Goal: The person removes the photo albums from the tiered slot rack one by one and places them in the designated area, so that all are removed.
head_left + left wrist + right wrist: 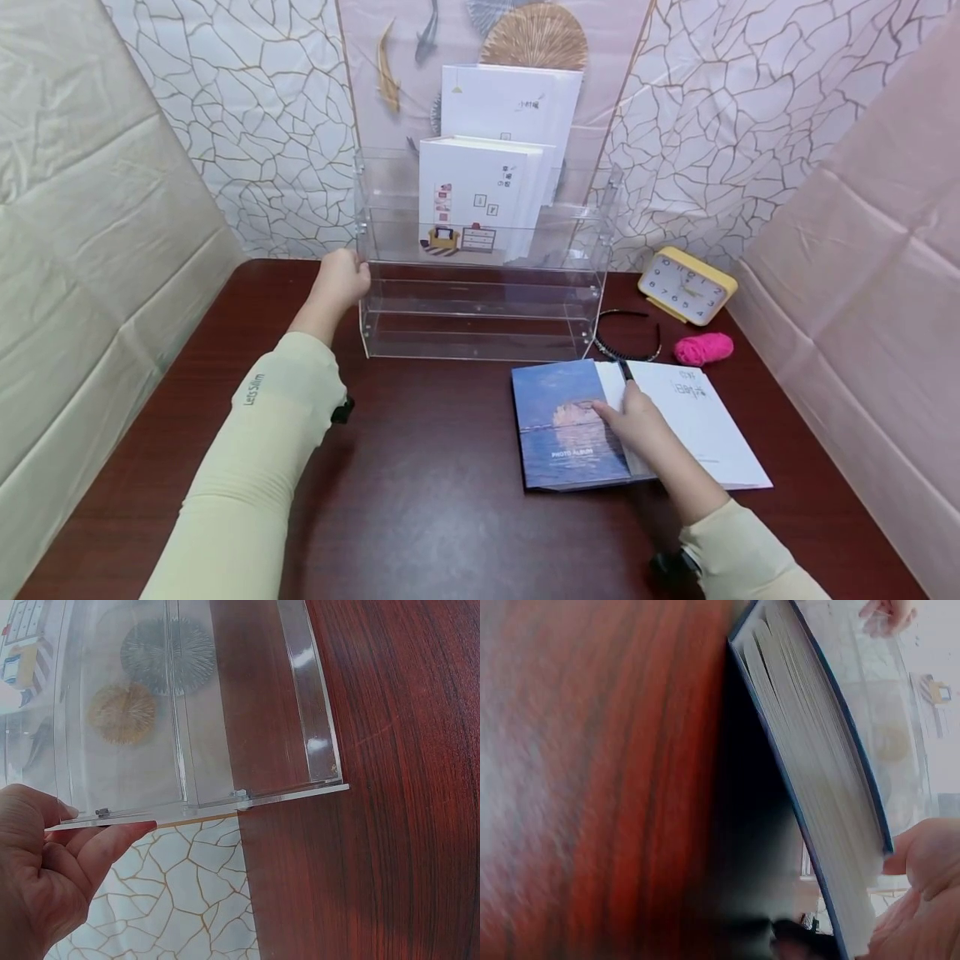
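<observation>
My left hand (341,283) grips the left side edge of a clear acrylic tiered rack (480,343), thumb inside and fingers outside the panel (300,789) in the left wrist view. My right hand (641,427) holds a blue photo album (551,392) near its right edge, thumb on the sunset-over-water cover. The album lies face up, overlapping a white book (723,433) on its right. Its thick pages (802,742) show between the covers in the right wrist view. Two sets of white books stand in the rack, the front one (480,192) below the rear one (498,100).
Right of the rack are a yellow-framed clock (686,287), a black headband (659,337) and a pink skein of yarn (703,348) on the dark red wooden table (435,467). Fabric-covered walls (847,217) enclose the left, right and back.
</observation>
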Available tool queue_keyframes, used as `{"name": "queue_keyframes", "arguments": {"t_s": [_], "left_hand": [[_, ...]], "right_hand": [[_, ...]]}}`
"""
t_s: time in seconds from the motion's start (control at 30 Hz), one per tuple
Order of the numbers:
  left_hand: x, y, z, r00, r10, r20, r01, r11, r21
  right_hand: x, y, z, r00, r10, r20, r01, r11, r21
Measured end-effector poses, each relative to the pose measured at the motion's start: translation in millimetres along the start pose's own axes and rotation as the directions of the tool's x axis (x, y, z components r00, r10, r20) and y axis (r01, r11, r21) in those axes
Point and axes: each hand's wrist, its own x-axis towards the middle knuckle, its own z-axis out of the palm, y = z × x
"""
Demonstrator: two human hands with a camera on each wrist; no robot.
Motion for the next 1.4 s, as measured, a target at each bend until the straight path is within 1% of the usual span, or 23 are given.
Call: {"name": "queue_keyframes", "arguments": {"t_s": [0.1,0.17,0.27,0.37,0.5,0.6,0.7,0.8,0.9,0.93,1.03,1.13,1.2,1.27,1.3,1.37,1.4], "left_hand": [[-0.5,-0.7,-1.1,1.000,-0.007,-0.003,0.007,1.000,-0.005],[-0.6,-1.5,-0.9,1.000,-0.004,-0.005,0.004,1.000,-0.006],[0.1,-3.3,0.5,1.000,0.006,-0.004,-0.006,1.000,-0.003],[0.6,-4.3,0.8,1.000,0.002,-0.002,-0.002,1.000,-0.002],[2.0,-4.9,0.3,1.000,-0.002,-0.009,0.002,1.000,-0.017],[2.7,-5.7,-0.7,1.000,0.001,-0.006,-0.001,1.000,-0.016],[1.8,-7.0,-2.6,1.000,-0.008,0.003,0.008,1.000,0.000],[0.8,-8.0,-4.8,1.000,-0.017,0.000,0.017,1.000,0.002],[0.9,-8.1,-5.8,1.000,-0.017,-0.015,0.017,1.000,-0.006],[1.3,-8.1,-5.8,1.000,-0.015,-0.018,0.015,1.000,-0.008],[3.1,-8.2,-4.6,1.000,-0.016,-0.012,0.016,1.000,-0.016],[4.7,-8.0,-3.0,1.000,-0.029,0.009,0.030,0.999,-0.032],[5.4,-7.5,-2.1,0.999,-0.040,0.019,0.041,0.998,-0.038],[5.7,-6.8,-0.9,0.999,-0.046,0.022,0.047,0.998,-0.040],[5.6,-6.3,-0.2,0.999,-0.049,0.024,0.049,0.998,-0.041],[5.4,-5.7,1.7,0.998,-0.051,0.027,0.052,0.998,-0.042],[5.0,-5.5,2.7,0.998,-0.050,0.030,0.052,0.998,-0.044]], "right_hand": [[0,-1,7,0.999,-0.046,-0.029,0.044,0.998,-0.046],[0,-1,13,0.997,-0.062,-0.039,0.059,0.995,-0.084],[0,0,19,0.998,-0.056,-0.040,0.050,0.991,-0.124],[0,1,23,0.998,-0.040,-0.047,0.034,0.990,-0.136],[0,0,23,0.995,-0.065,-0.076,0.054,0.989,-0.138],[1,-6,20,0.989,-0.101,-0.109,0.091,0.991,-0.096],[7,-21,9,0.975,-0.161,-0.155,0.167,0.986,0.024],[20,-48,-15,0.941,-0.246,-0.233,0.280,0.951,0.127],[38,-81,-48,0.902,-0.296,-0.315,0.368,0.908,0.200],[45,-92,-59,0.888,-0.306,-0.343,0.395,0.890,0.228],[67,-122,-86,0.867,-0.284,-0.410,0.431,0.840,0.329],[90,-144,-102,0.868,-0.228,-0.442,0.428,0.796,0.429],[104,-154,-107,0.868,-0.200,-0.453,0.422,0.779,0.464],[116,-161,-108,0.875,-0.180,-0.450,0.409,0.771,0.488],[121,-164,-107,0.876,-0.174,-0.450,0.409,0.763,0.501],[130,-168,-104,0.878,-0.157,-0.451,0.398,0.762,0.510],[133,-169,-102,0.881,-0.148,-0.449,0.393,0.757,0.522]]}}
